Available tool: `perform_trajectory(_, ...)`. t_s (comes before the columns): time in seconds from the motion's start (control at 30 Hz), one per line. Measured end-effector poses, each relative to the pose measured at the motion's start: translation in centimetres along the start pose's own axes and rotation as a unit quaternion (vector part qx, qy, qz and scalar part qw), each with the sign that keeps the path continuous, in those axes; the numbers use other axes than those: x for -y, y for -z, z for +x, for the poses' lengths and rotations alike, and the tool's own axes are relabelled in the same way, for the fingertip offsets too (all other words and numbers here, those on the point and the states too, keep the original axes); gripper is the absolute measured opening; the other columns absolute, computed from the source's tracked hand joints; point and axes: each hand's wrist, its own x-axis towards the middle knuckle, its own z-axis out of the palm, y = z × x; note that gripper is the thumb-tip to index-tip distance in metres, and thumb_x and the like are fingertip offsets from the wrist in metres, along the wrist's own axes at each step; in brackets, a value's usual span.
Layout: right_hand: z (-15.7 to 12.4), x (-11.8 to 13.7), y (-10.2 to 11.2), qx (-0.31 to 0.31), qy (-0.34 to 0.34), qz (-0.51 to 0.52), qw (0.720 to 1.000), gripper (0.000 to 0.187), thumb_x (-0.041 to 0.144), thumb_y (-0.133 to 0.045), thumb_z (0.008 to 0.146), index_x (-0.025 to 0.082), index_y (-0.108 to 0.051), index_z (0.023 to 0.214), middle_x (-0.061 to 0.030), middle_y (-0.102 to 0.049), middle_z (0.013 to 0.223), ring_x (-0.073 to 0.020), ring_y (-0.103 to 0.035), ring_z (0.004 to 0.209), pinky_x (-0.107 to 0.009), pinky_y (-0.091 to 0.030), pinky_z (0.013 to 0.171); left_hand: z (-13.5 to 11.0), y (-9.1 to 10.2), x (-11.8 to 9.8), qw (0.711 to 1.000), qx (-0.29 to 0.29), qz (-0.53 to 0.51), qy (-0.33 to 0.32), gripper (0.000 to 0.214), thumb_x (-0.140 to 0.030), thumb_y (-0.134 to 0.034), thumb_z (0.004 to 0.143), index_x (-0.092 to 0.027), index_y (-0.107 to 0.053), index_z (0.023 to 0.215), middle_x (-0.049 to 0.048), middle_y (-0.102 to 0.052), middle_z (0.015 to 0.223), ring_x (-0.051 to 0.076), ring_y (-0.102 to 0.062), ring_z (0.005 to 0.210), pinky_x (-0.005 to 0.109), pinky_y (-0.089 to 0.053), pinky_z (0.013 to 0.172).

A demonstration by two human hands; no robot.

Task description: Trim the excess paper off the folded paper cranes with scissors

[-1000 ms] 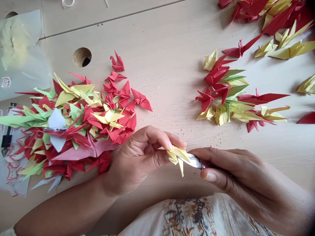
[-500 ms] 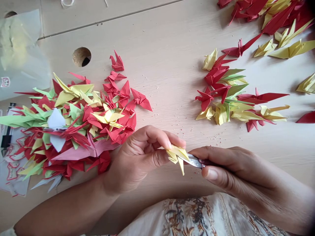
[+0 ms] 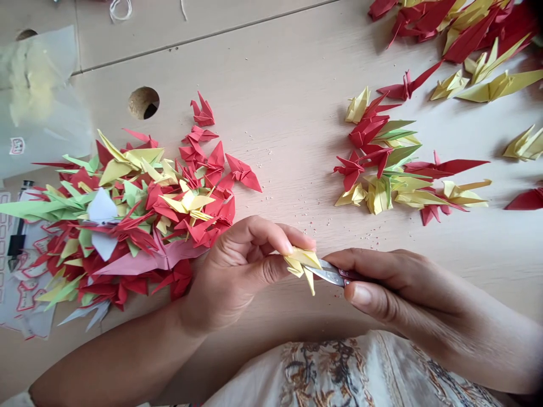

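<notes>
My left hand (image 3: 244, 265) pinches a small yellow origami crane (image 3: 302, 264) between thumb and fingers. My right hand (image 3: 382, 288) grips small steel scissors (image 3: 331, 274) with dark red handles, and their blades reach into the crane's lower edge. The handles are mostly hidden inside my right fingers. Just beyond my left wrist lies a large heap of red, yellow and green paper cranes (image 3: 127, 226), with a pink crane (image 3: 155, 260) at its near edge. Tiny paper crumbs (image 3: 271, 192) are scattered on the table near my hands.
A second group of paper cranes (image 3: 382, 164) and more at the top right (image 3: 449, 28) lie on the pale wood table (image 3: 288, 113). It has a round hole (image 3: 143, 103). A plastic bag (image 3: 38, 96), a printed sheet (image 3: 25, 294) and a black pen (image 3: 17, 243) lie at the left.
My hands and the crane sit slightly higher in view, and the table scene has shifted a little with my head. My grip on the crane and scissors looks unchanged.
</notes>
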Motion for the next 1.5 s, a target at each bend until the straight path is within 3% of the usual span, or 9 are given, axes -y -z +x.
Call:
perform_trajectory(0.2, 0.0, 0.3, 0.0, -0.008, -0.024, 0.051, 0.998, 0.039, 0.049, -0.053, 0.104, 0.030, -0.074, 0.131, -0.0021, -0.082, 0.090, -0.0159, -0.075, 0.075, -0.020, -0.061, 0.068, -0.1, 0.0, 0.1, 1.000, 0.001, -0.001, 0.004, 0.014, -0.009, -0.079, 0.088, -0.023, -0.079, 0.090, 0.0000, -0.083, 0.098, 0.010, -0.076, 0.086, 0.018, -0.061, 0.076)
perform_trajectory(0.4, 0.0, -0.1, -0.1, 0.009, -0.013, 0.011, 1.000, 0.043, 0.049, -0.046, 0.107, 0.029, -0.069, 0.136, -0.0016, -0.079, 0.079, -0.0130, -0.066, 0.056, -0.020, -0.053, 0.051, -0.3, 0.2, 0.4, 1.000, 0.009, 0.010, -0.006, 0.015, -0.011, -0.077, 0.090, -0.025, -0.079, 0.093, -0.0019, -0.082, 0.101, 0.009, -0.076, 0.088, 0.017, -0.062, 0.079)
perform_trajectory(0.57, 0.1, -0.4, -0.1, 0.003, 0.009, -0.030, 1.000, 0.035, 0.040, -0.048, 0.109, 0.030, -0.066, 0.137, -0.0027, -0.082, 0.096, -0.0134, -0.074, 0.073, -0.018, -0.053, 0.057, -0.5, 0.3, 0.6, 1.000, -0.005, 0.024, -0.010, 0.015, -0.011, -0.077, 0.090, -0.025, -0.079, 0.094, -0.0017, -0.082, 0.103, 0.010, -0.075, 0.089, 0.018, -0.062, 0.082)
perform_trajectory(1.0, -0.3, -0.6, -0.2, 0.023, 0.008, -0.030, 0.999, 0.028, 0.035, -0.048, 0.109, 0.031, -0.063, 0.133, 0.0023, -0.078, 0.090, -0.0104, -0.072, 0.074, -0.014, -0.049, 0.054, -0.7, 0.2, 0.6, 0.997, -0.019, 0.058, -0.038, 0.017, -0.010, -0.075, 0.092, -0.026, -0.079, 0.097, -0.0033, -0.082, 0.104, 0.009, -0.075, 0.094, 0.016, -0.061, 0.084)
perform_trajectory(1.5, -0.3, -0.7, -0.8, -0.055, 0.115, -0.141, 0.982, 0.016, 0.027, -0.046, 0.110, 0.022, -0.059, 0.116, 0.0002, -0.071, 0.081, -0.0101, -0.064, 0.059, -0.019, -0.046, 0.054, -0.5, 0.2, 0.5, 0.998, -0.016, 0.049, -0.034, 0.017, -0.009, -0.077, 0.089, -0.024, -0.078, 0.094, -0.0014, -0.083, 0.100, 0.011, -0.077, 0.092, 0.019, -0.063, 0.083)
